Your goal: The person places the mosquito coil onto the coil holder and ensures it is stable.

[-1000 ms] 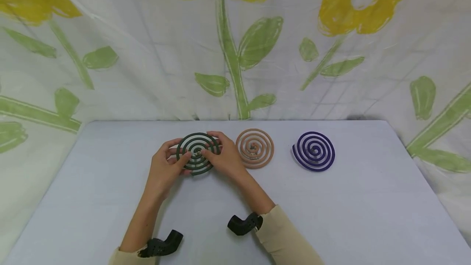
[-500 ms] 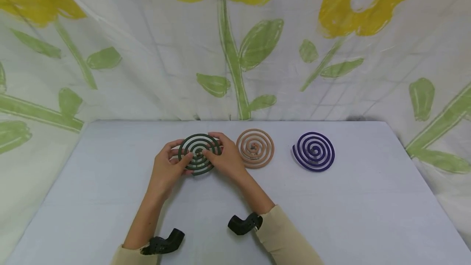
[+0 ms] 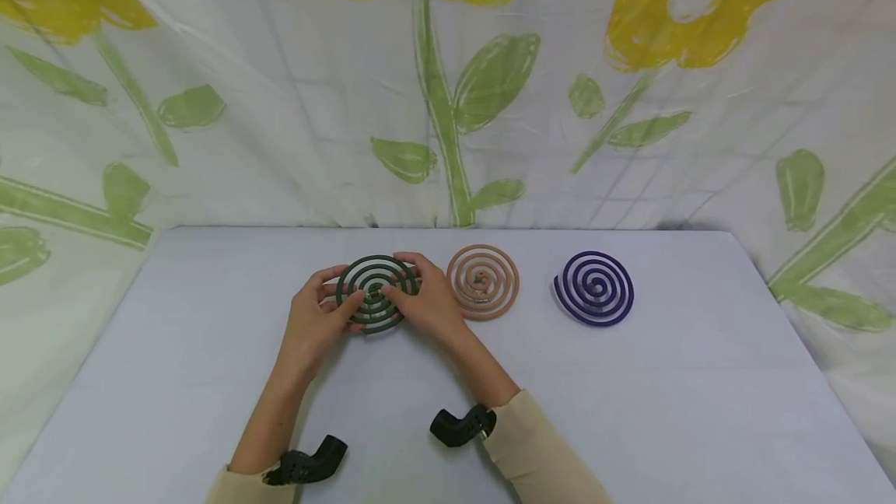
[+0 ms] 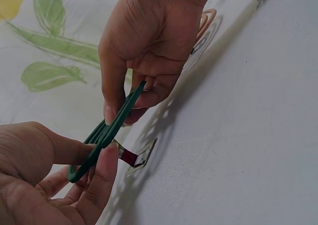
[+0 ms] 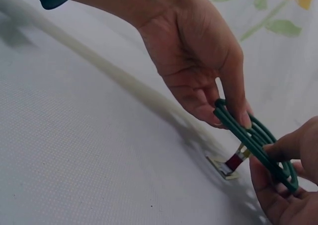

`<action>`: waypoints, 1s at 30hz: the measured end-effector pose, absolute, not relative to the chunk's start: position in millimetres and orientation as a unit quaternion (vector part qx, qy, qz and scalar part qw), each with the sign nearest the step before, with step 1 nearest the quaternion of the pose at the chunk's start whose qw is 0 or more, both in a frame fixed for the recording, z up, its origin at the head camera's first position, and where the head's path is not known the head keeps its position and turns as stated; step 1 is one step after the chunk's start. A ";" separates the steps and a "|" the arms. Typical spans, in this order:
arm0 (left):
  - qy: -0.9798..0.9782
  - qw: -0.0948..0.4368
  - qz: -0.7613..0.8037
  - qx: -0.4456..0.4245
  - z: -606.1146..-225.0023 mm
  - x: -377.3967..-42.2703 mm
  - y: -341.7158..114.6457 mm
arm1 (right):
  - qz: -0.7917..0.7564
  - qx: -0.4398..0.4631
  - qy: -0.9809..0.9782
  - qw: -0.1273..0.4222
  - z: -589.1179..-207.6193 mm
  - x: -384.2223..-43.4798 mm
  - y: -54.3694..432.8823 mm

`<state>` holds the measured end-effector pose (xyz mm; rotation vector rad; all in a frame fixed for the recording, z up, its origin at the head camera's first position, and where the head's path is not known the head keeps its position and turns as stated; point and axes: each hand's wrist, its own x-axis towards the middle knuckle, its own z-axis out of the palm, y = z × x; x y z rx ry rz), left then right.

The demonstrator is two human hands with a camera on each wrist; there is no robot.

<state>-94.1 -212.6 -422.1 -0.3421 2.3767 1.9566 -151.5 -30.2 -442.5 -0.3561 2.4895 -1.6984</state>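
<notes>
A green mosquito coil [image 3: 376, 259] is held in both hands above the left part of the table. My left hand [image 3: 315, 313] pinches its left side, thumb on top and fingers beneath. From the right, my right hand [image 3: 432, 298] pinches it, the thumb close to the centre. Below the coil, a small metal coil stand [image 4: 141, 158] with a red part stands on the table, its upper tip at the coil's underside. Whether the tip is fixed in the coil's centre I cannot tell.
An orange mosquito coil [image 3: 483, 316] lies just right of my right hand, metal showing at its middle. Farther right is a purple mosquito coil [image 3: 595, 323]. The white table [image 3: 630, 418] meets a flower-patterned cloth [image 3: 315, 138] at its back edge.
Both hands keep their grip on the green coil and hardly move. The whole view shifts slightly.
</notes>
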 end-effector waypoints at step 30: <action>0.773 0.020 0.624 -0.113 -418.2 -94.1 -211.0 | -0.561 -0.114 0.818 0.059 -439.5 -150.5 -31.7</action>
